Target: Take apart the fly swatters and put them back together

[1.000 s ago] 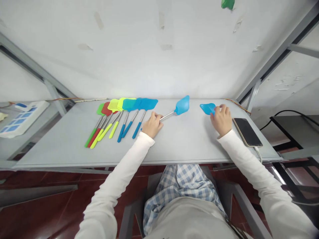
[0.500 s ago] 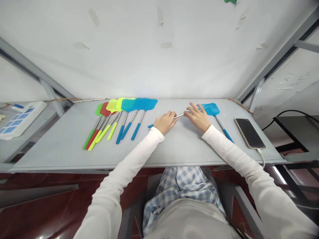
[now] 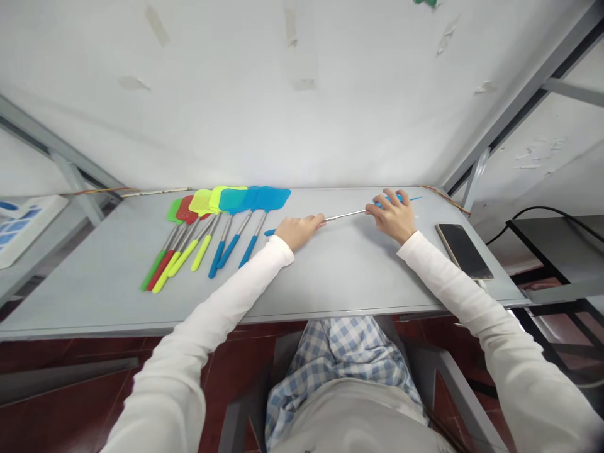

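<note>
A blue fly swatter with a metal telescopic shaft (image 3: 346,215) stretches between my two hands. My left hand (image 3: 298,231) is closed round its handle end, and a bit of blue handle (image 3: 270,233) sticks out to the left. At the other end, my right hand (image 3: 392,215) grips where the shaft meets the blue head, its fingers covering most of it. The head's thin edge (image 3: 415,199) points right, seen nearly side-on. Left of my hands lies a row of swatters, with blue ones (image 3: 274,199) nearest, then yellow (image 3: 202,201), red (image 3: 187,209) and green (image 3: 173,209).
On the right of the grey table (image 3: 330,286) lies a smartphone (image 3: 465,250) with a white cable. A wall (image 3: 302,138) rises behind the table. Off the left side is a white and blue object (image 3: 26,226). Metal frame posts stand at both sides.
My hands have moved apart, and more metal shaft shows between them. The blue swatter that lay by my right forearm no longer shows; my hand and sleeve cover that spot.
</note>
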`<control>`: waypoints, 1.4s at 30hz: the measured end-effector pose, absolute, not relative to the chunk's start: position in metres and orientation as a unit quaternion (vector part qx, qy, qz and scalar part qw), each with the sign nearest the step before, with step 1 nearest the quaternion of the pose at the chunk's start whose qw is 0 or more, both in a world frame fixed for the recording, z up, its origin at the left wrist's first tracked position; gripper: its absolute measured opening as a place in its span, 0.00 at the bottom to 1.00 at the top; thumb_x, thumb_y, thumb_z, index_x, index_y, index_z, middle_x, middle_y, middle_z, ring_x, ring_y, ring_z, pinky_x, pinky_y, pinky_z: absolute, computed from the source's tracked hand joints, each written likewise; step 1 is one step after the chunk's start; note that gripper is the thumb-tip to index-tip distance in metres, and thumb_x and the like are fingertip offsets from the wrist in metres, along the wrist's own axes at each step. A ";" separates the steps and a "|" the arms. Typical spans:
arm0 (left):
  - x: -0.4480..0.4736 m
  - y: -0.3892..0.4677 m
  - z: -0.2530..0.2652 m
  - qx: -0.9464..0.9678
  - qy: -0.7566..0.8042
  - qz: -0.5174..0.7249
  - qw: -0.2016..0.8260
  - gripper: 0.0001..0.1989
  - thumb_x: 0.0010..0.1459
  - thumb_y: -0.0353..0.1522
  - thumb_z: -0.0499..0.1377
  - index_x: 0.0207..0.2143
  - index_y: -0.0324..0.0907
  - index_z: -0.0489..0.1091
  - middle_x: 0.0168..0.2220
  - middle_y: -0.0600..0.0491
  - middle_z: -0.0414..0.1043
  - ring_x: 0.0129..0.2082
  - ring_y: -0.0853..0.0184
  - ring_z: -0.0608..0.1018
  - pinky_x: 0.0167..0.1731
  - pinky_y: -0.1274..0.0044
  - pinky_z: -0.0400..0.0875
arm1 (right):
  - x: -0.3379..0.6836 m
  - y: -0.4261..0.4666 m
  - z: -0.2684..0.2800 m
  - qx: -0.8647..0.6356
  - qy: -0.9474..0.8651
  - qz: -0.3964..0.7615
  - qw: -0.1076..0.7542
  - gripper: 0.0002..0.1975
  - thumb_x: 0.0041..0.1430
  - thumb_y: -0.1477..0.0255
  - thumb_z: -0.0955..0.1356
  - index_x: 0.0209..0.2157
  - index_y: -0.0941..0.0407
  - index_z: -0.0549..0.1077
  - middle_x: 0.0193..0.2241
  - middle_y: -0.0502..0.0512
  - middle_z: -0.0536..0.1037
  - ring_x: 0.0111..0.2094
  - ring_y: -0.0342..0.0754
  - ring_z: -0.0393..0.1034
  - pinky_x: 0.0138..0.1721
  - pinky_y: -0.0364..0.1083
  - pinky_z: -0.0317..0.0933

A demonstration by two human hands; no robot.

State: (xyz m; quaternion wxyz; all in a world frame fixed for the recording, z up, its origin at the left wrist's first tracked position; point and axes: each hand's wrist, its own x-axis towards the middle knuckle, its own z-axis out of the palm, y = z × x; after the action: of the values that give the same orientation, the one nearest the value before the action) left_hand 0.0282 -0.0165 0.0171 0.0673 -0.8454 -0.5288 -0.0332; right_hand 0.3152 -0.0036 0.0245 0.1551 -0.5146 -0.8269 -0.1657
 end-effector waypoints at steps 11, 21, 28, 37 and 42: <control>0.010 -0.038 0.025 -0.843 -0.525 -0.032 0.107 0.24 0.67 0.45 0.39 0.44 0.44 0.70 0.35 0.45 0.78 0.31 0.61 0.79 0.23 0.75 0.53 | 0.277 -0.029 0.033 -0.415 -0.880 -0.207 0.106 0.18 0.67 0.65 0.57 0.44 0.59 0.73 0.45 0.64 0.75 0.48 0.55 0.65 0.48 0.52 0.50; 0.012 -0.044 0.025 -0.857 -0.499 -0.057 0.119 0.25 0.67 0.45 0.39 0.39 0.43 0.70 0.31 0.46 0.77 0.27 0.64 0.78 0.21 0.75 0.48 | 0.251 -0.011 0.022 -0.571 -0.811 -0.130 0.011 0.30 0.70 0.60 0.48 0.37 0.60 0.76 0.29 0.64 0.80 0.26 0.47 0.70 0.27 0.44 0.39; -0.004 -0.056 0.021 -0.841 -0.525 -0.082 0.105 0.25 0.68 0.42 0.38 0.34 0.42 0.70 0.24 0.47 0.76 0.24 0.66 0.76 0.21 0.76 0.50 | 0.287 -0.012 0.023 -0.590 -0.787 -0.177 0.028 0.32 0.69 0.60 0.48 0.32 0.60 0.76 0.23 0.63 0.77 0.22 0.46 0.65 0.28 0.45 0.39; 0.016 -0.055 0.028 -0.849 -0.529 -0.013 0.007 0.23 0.67 0.41 0.37 0.41 0.42 0.69 0.33 0.45 0.78 0.32 0.61 0.79 0.29 0.76 0.61 | 0.281 -0.027 0.023 -0.577 -0.801 -0.159 0.000 0.32 0.70 0.59 0.47 0.35 0.60 0.76 0.25 0.63 0.78 0.23 0.46 0.67 0.28 0.44 0.38; 0.008 -0.053 0.027 -0.821 -0.513 -0.112 -0.224 0.31 0.66 0.48 0.30 0.39 0.44 0.68 0.24 0.53 0.73 0.27 0.66 0.74 0.32 0.76 0.62 | 0.287 -0.030 0.028 -0.582 -0.797 -0.162 -0.002 0.32 0.70 0.59 0.48 0.35 0.60 0.76 0.25 0.63 0.78 0.24 0.47 0.66 0.29 0.45 0.38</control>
State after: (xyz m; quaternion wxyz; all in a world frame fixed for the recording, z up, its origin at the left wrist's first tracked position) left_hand 0.0076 -0.0527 0.0269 -0.2238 -0.8210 -0.5133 -0.1117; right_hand 0.2875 -0.0299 0.0277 -0.0024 -0.5821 -0.7968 -0.1622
